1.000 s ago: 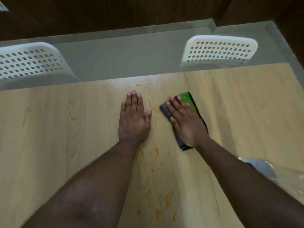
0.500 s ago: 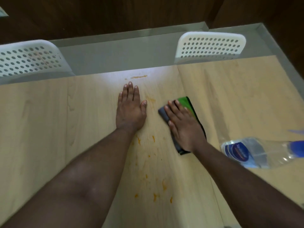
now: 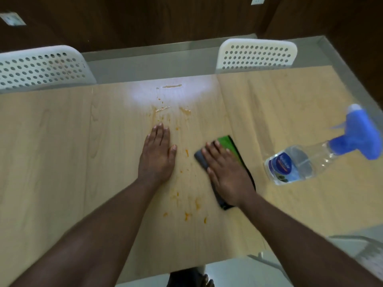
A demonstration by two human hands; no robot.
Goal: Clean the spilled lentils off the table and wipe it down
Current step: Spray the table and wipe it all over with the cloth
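Observation:
Orange lentil bits and smears lie scattered on the light wooden table, between my two forearms and up toward the far edge. My left hand rests flat on the table with fingers together, holding nothing. My right hand presses flat on a folded green and dark grey cloth, which lies to the right of the smears. Most of the cloth is hidden under the palm.
A clear spray bottle with a blue trigger head lies on its side at the right. Two white perforated chairs stand at the table's far edge. Wet streaks shine near that edge.
The view has tilted back, so more of the near table and the whole spray bottle now show. Both hands stay flat; the right hand and cloth have slid slightly toward me.

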